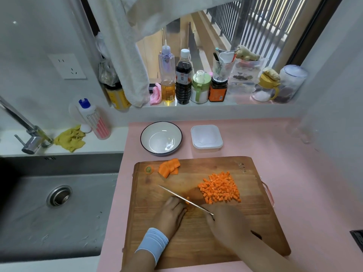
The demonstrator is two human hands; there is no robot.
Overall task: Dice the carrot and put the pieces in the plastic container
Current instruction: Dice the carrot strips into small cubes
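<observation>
A wooden cutting board (255, 222) lies on the pink counter. On its right half sits a pile of orange carrot dice (220, 188). At the board's far left corner lie several carrot slices (169, 167) and the carrot's stem end (149, 169). My right hand (227, 222) grips a knife (176, 194) whose blade slants across the board's middle. My left hand (170, 213) holds down a small bit of carrot (188, 200) right against the blade; most of that bit is hidden by my fingers. The square plastic container (206, 138) stands behind the board with its lid on.
A white bowl (161, 138) with a dark rim stands left of the container. The steel sink (59, 203) and tap (29, 134) lie to the left. Bottles and jars (183, 77) line the windowsill behind. A yellow cloth (70, 139) lies by the tap.
</observation>
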